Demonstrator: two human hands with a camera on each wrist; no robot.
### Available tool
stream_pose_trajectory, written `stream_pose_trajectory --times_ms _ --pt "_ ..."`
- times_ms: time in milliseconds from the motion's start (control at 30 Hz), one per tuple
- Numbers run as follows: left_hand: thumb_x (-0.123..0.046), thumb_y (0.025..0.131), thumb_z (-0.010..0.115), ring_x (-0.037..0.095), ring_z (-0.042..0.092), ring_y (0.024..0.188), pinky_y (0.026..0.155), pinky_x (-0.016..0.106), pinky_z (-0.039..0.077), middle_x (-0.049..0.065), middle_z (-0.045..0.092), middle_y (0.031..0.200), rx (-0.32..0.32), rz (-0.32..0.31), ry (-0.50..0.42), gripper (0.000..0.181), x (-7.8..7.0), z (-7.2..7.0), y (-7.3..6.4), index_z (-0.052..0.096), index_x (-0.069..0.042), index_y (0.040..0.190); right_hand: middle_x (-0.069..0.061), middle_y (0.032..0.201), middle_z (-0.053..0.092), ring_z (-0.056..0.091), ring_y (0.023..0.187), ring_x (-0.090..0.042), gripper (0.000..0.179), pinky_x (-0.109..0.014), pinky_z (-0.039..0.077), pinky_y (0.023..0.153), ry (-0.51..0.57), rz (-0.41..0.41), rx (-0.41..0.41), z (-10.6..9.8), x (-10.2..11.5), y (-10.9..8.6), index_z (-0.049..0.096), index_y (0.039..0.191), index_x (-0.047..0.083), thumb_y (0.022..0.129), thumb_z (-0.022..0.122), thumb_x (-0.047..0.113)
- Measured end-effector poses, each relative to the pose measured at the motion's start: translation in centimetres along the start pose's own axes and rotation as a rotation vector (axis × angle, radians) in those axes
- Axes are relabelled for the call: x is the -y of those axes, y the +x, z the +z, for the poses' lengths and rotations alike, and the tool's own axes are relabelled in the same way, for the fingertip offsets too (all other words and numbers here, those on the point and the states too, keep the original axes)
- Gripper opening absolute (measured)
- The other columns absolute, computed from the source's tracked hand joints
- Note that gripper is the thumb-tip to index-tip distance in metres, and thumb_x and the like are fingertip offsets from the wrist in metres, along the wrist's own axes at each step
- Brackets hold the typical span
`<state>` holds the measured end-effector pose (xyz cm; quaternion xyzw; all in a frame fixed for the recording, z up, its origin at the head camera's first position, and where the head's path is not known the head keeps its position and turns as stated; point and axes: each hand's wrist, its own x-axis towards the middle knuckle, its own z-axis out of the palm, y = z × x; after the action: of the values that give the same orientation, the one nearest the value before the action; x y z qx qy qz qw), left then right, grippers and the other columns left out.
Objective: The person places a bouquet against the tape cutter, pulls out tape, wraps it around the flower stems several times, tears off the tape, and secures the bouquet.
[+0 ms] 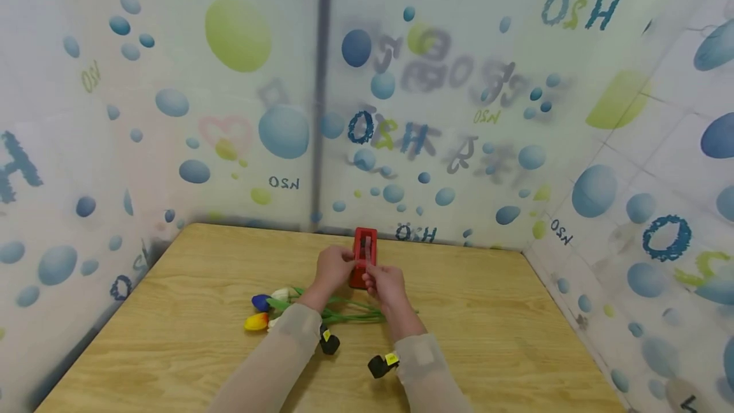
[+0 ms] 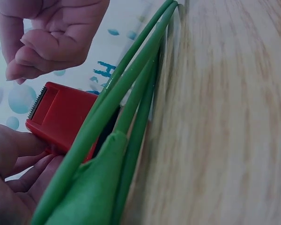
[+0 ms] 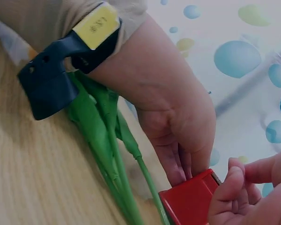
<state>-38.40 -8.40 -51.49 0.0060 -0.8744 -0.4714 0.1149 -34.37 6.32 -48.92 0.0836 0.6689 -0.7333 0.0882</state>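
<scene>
A red tape dispenser (image 1: 357, 279) with a serrated metal edge stands toward the back of the table. My left hand (image 1: 334, 269) holds its side, fingers against the red body (image 2: 68, 117) in the left wrist view. My right hand (image 1: 388, 284) is at the dispenser's near end, thumb and fingers pinched together. From the dispenser a thin pale strip of tape (image 1: 369, 248) runs to those fingers in the head view; in the wrist views the strip cannot be made out. The right hand (image 3: 253, 194) sits just beside the serrated edge in the right wrist view.
Tulips with blue (image 1: 260, 302), yellow-orange (image 1: 256, 322) and white heads lie on the wooden table (image 1: 487, 336). Their green stems (image 2: 131, 93) pass under my forearms, just in front of the dispenser. Patterned curtain walls (image 1: 459, 164) surround the table. Black wrist cameras (image 1: 381, 366) hang from both sleeves.
</scene>
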Motion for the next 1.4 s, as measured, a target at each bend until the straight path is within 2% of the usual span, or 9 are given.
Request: stream_pose_trajectory --times_ms 167,367,533,700,967,1100,1400 --pt "-0.01 0.094 0.08 0.031 0.075 0.098 0.087 0.046 0.065 0.014 0.081 0.102 -0.005 0.01 -0.014 0.012 0.1 0.2 0.0 0.083 0.0 0.101 0.004 0.073 0.066 0.056 0.064 -0.004 0.028 -0.013 0.048 0.057 -0.028 -0.007 0.026 -0.1 -0.1 -0.5 0.068 0.119 -0.008 0.109 0.061 0.017" --pt "-0.009 0.094 0.079 0.032 0.076 0.098 0.085 0.047 0.065 0.015 0.082 0.102 -0.012 0.006 -0.035 0.012 0.2 0.1 -0.1 0.083 0.0 0.101 0.005 0.07 0.065 0.055 0.06 -0.004 0.023 -0.014 0.047 0.055 -0.059 -0.033 0.055 -0.2 -0.6 -1.2 0.067 0.11 -0.007 0.109 0.059 0.014" --pt "-0.01 0.094 0.079 0.032 0.075 0.1 0.087 0.047 0.065 0.015 0.082 0.103 -0.013 0.008 -0.032 0.013 0.3 0.1 -0.1 0.083 0.0 0.102 0.005 0.07 0.064 0.054 0.061 -0.005 0.024 -0.014 0.047 0.054 -0.076 -0.063 0.064 -0.2 -1.0 -1.4 0.065 0.109 -0.009 0.109 0.058 0.014" --pt "-0.01 0.093 0.08 0.033 0.075 0.1 0.087 0.047 0.065 0.015 0.082 0.104 -0.013 0.017 -0.018 0.014 0.2 0.2 0.0 0.083 0.0 0.102 0.004 0.071 0.064 0.054 0.062 -0.005 0.024 -0.015 0.047 0.055 -0.082 -0.056 0.062 -0.3 -1.0 -1.6 0.065 0.109 -0.008 0.109 0.059 0.015" --pt "-0.01 0.097 0.077 0.028 0.074 0.095 0.082 0.044 0.065 0.014 0.081 0.103 0.005 -0.012 -0.041 0.013 0.0 0.0 -0.3 0.082 0.0 0.103 0.006 0.071 0.065 0.054 0.061 -0.005 0.026 -0.015 0.046 0.055 -0.072 -0.052 0.066 -0.6 -1.1 -2.0 0.065 0.112 -0.009 0.11 0.058 0.017" --pt "-0.01 0.096 0.078 0.029 0.075 0.097 0.084 0.044 0.065 0.015 0.081 0.104 0.002 -0.011 -0.035 0.014 0.0 0.0 -0.3 0.082 0.0 0.104 0.006 0.071 0.065 0.055 0.061 -0.005 0.027 -0.016 0.047 0.056 -0.086 -0.055 0.071 -0.7 -1.3 -2.0 0.065 0.112 -0.009 0.11 0.058 0.016" --pt "-0.01 0.097 0.078 0.032 0.075 0.102 0.086 0.046 0.066 0.016 0.081 0.109 0.006 -0.009 -0.041 0.016 0.1 0.0 -0.3 0.082 0.0 0.107 0.006 0.071 0.064 0.055 0.06 -0.004 0.021 -0.016 0.047 0.055 -0.078 -0.061 0.1 -0.8 -1.5 -2.6 0.067 0.102 -0.001 0.111 0.056 0.015"
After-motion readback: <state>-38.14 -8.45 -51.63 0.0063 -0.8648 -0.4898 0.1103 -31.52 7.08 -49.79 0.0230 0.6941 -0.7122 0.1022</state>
